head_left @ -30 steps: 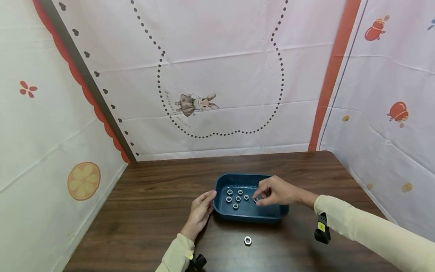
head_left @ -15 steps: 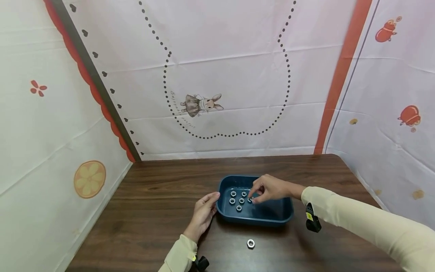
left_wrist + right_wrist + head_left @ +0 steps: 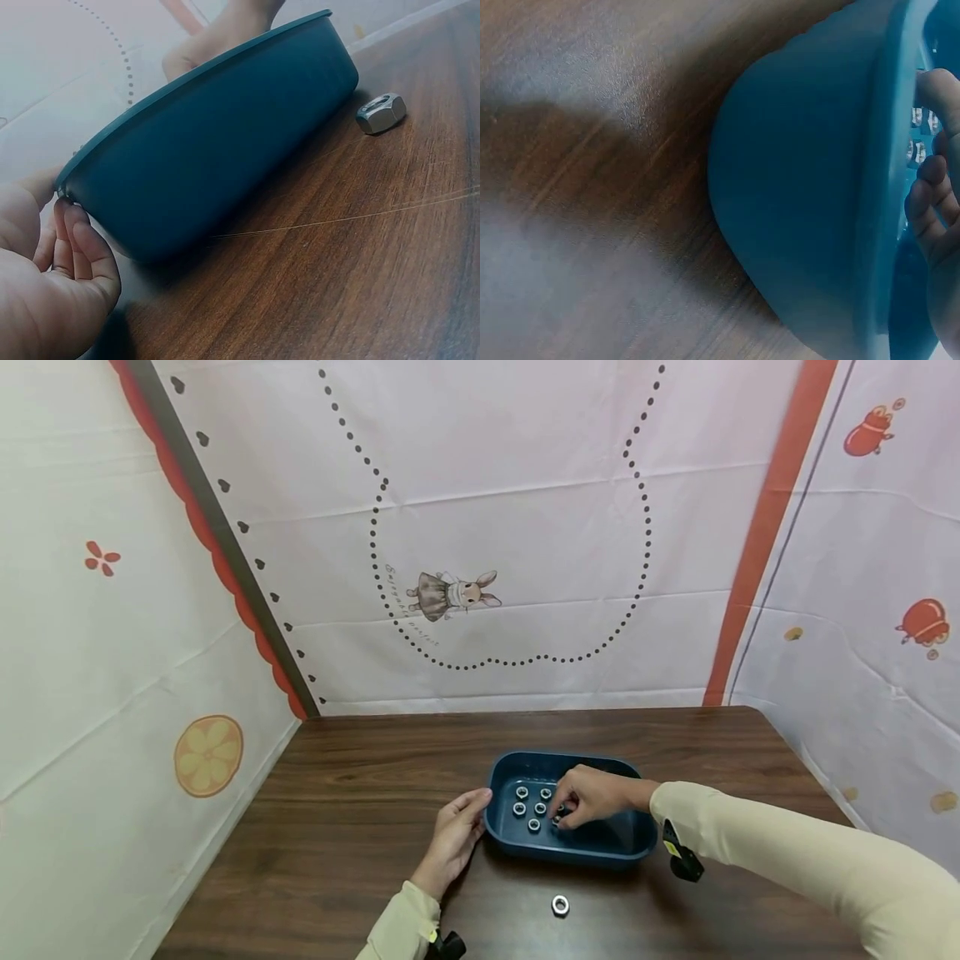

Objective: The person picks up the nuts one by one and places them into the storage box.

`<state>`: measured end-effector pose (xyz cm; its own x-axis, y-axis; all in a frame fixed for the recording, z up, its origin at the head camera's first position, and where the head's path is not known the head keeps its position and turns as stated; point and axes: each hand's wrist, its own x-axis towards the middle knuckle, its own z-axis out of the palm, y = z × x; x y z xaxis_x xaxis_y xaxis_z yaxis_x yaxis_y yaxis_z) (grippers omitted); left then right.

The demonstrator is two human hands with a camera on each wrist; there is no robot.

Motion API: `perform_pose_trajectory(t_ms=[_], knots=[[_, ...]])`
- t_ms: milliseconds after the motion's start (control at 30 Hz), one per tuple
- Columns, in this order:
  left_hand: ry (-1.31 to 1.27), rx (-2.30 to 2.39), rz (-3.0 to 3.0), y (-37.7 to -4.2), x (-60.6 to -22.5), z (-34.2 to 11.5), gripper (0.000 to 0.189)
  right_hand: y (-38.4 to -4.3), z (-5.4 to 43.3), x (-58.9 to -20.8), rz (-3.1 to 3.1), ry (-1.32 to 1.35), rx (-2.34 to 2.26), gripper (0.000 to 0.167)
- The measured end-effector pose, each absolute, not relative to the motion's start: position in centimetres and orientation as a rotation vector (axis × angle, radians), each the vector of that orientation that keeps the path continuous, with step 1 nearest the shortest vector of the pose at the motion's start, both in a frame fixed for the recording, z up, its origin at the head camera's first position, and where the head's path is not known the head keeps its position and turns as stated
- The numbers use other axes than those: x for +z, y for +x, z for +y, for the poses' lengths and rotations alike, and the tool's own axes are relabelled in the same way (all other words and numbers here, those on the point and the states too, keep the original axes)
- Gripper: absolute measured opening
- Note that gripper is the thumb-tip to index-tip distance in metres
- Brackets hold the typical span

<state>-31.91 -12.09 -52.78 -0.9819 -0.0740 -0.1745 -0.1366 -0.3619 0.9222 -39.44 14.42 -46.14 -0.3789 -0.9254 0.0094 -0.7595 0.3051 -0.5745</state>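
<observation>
A dark blue rectangular tray (image 3: 570, 853) stands on the table with several metal hex nuts (image 3: 519, 809) lying in its left part. My left hand (image 3: 452, 839) grips the tray's left end, thumb at the rim and fingers curled underneath, as the left wrist view also shows. Reaching in over the right end, my right hand (image 3: 592, 795) pinches a nut (image 3: 557, 821) between thumb and fingers, low in the tray near the other nuts. The fingers partly cover that nut and another behind it. In the right wrist view, the tray wall (image 3: 802, 172) hides part of the inside.
One larger hex nut (image 3: 560, 906) lies on the brown wooden table (image 3: 360, 827) in front of the tray; the left wrist view shows this nut (image 3: 381, 114) too. Printed white cloth (image 3: 510, 543) hangs behind the table and on both sides.
My right hand has moved left and slightly nearer inside the tray, bringing the pinched nut beside the others. My left hand keeps its grip. The head view has shifted a little.
</observation>
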Motion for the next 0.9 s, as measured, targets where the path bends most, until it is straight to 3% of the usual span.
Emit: perform_pose_trajectory(t_ms=[567, 733, 900], knots=[[-0.286, 2.55, 1.752, -32.0, -52.9, -12.1, 0.015, -39.4, 14.1, -46.3, 2.307, -1.471, -0.669, 0.019], [-0.292, 2.546, 1.76, -31.9, -52.8, -12.1, 0.021, -38.1, 14.8, -44.6, 2.386, -1.512, -0.782, 0.017], [-0.294, 2.544, 1.763, -31.9, -52.7, -12.1, 0.024, -34.9, 15.6, -43.2, 2.599, -1.366, -0.974, 0.012]])
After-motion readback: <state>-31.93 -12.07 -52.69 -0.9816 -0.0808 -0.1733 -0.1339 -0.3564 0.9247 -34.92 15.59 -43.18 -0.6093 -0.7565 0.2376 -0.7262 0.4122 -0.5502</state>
